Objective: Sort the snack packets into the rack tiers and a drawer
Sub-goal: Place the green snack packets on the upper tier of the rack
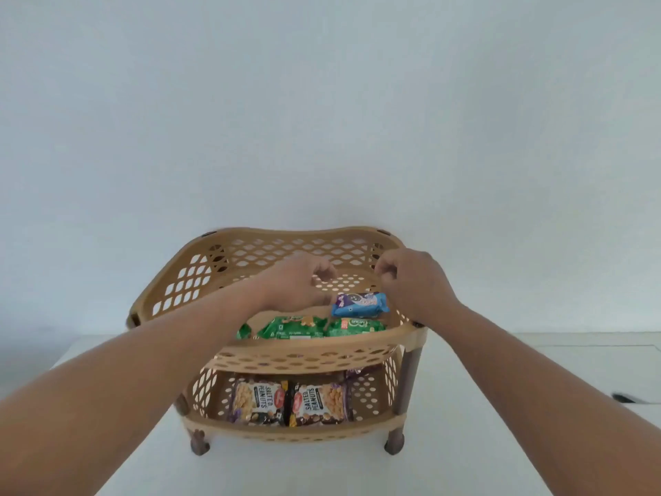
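Head view, both hands [300, 281] [411, 281] curled, empty, over rack [307, 352]

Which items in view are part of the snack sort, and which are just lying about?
Part of the job:
- rack
- blue biscuit packet, top tier
- green packets, top tier
- salted peanut packets, bottom tier
- left hand, right hand, both over the top tier

Lying about:
- dark object at right on the white surface, too small to identify

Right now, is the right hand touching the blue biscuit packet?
Apart. The head view shows tier floor between the right hand and the blue biscuit packet.
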